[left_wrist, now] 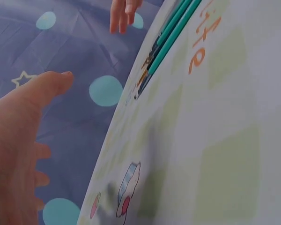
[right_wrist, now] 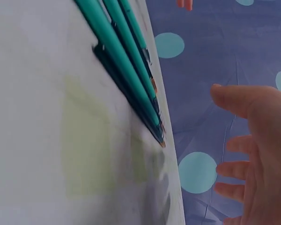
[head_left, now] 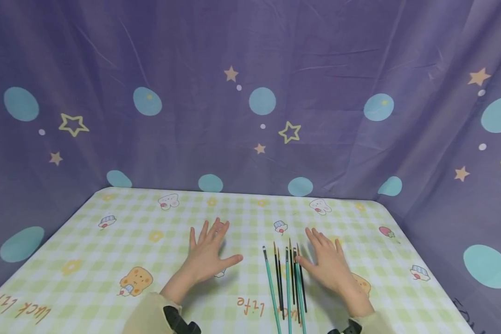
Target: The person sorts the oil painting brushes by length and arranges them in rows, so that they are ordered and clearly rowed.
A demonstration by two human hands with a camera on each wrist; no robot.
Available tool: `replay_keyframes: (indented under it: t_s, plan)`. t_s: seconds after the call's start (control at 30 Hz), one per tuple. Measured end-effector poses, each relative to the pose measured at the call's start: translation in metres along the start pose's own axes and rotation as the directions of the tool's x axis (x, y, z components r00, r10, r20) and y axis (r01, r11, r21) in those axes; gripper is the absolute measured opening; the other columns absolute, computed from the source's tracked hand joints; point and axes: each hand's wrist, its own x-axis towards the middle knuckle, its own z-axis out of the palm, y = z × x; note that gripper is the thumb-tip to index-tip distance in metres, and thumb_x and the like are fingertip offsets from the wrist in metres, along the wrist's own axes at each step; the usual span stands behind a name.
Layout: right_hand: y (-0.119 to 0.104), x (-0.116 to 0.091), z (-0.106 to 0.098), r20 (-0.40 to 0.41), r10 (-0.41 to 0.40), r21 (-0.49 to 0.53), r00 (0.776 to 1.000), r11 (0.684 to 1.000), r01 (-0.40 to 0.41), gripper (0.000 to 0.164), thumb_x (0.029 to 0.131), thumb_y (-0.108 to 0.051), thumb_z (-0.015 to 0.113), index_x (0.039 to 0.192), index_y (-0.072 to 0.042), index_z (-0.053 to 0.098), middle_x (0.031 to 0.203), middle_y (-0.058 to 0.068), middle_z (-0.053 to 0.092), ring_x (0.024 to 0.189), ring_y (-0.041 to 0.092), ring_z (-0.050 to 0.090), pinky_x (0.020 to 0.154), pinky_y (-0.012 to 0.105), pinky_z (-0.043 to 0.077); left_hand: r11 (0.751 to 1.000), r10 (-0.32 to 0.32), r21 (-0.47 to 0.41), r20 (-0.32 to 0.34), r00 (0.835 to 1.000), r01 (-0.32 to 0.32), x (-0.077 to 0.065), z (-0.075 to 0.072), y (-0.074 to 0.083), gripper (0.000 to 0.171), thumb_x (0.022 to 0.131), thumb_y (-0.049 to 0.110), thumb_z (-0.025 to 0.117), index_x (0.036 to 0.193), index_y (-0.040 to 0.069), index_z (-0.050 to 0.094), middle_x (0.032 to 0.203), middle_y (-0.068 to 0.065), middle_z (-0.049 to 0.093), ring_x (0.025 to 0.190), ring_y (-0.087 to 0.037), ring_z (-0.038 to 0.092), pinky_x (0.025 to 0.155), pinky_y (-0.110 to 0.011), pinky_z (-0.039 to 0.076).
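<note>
Several thin paintbrushes [head_left: 287, 283] lie side by side on the table, some with teal handles and some with black ones. Their bristle ends point toward the far side. To their left, my left hand [head_left: 206, 257] is spread over the cloth with its fingers straight and holds nothing. My right hand [head_left: 327, 264] is just right of the brushes, fingers extended, its thumb over the nearest ones in the head view. In the right wrist view a gap shows between that thumb [right_wrist: 239, 98] and the brushes [right_wrist: 126, 70].
A green-and-white checked cloth [head_left: 87, 250] with cartoon prints covers the table. Behind it and along both sides hangs a purple curtain [head_left: 192, 139] with teal dots and stars. Dark bands [head_left: 179, 320] circle both wrists.
</note>
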Motion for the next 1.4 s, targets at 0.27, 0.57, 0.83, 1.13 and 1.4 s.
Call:
replay_keyframes:
  t_s: [0.27,0.57,0.83,1.13,1.4]
  plan:
    - [-0.008,-0.003,0.001,0.050,0.042,0.156,0.998,0.987,-0.050,0.074,0.081,-0.038,0.064,0.140,-0.006,0.034,0.139,0.018,0.038,0.126,0.037,0.037,0.103,0.054,0.029,0.990,0.001,-0.142,-0.031,1.000,-0.005,-0.006,0.009,0.012,0.085,0.074,0.057,0.063,0.138,0.009,0.037,0.141,-0.015,0.037,0.129,-0.035,0.034,0.104,-0.053,0.026]
    - [-0.014,-0.002,0.002,0.130,0.165,0.246,0.978,0.950,-0.193,0.063,0.076,-0.025,0.071,0.130,-0.002,0.047,0.104,0.007,0.058,0.084,0.015,0.057,0.072,0.033,0.049,0.936,-0.065,-0.344,0.031,0.997,0.072,-0.011,0.019,0.026,0.068,0.076,0.046,0.067,0.127,0.006,0.049,0.113,-0.008,0.055,0.100,-0.024,0.054,0.082,-0.039,0.046]
    - [-0.013,-0.002,0.005,0.196,0.212,0.303,0.957,0.915,-0.265,0.059,0.073,-0.014,0.072,0.126,0.000,0.049,0.093,0.003,0.060,0.076,0.012,0.059,0.066,0.029,0.051,0.853,-0.083,-0.504,0.130,0.988,0.138,-0.009,0.029,0.041,0.057,0.077,0.038,0.068,0.120,0.003,0.054,0.097,-0.007,0.059,0.075,-0.011,0.054,0.059,-0.024,0.044]
    - [-0.013,-0.002,0.009,0.237,0.236,0.421,0.942,0.850,-0.318,0.056,0.073,-0.001,0.068,0.125,0.005,0.049,0.088,0.007,0.058,0.064,0.011,0.058,0.051,0.021,0.050,0.736,-0.137,-0.627,0.229,0.964,0.254,-0.005,0.041,0.064,0.048,0.077,0.022,0.070,0.116,-0.001,0.055,0.088,-0.006,0.058,0.053,-0.014,0.058,0.048,-0.027,0.046]
    - [-0.012,-0.001,0.013,0.240,0.255,0.441,0.937,0.831,-0.339,0.053,0.072,0.000,0.069,0.122,0.006,0.051,0.083,0.006,0.057,0.062,0.011,0.058,0.050,0.021,0.051,0.722,-0.175,-0.628,0.239,0.955,0.290,-0.004,0.052,0.076,0.049,0.073,0.016,0.073,0.114,-0.003,0.054,0.078,-0.003,0.053,0.049,-0.013,0.055,0.046,-0.025,0.045]
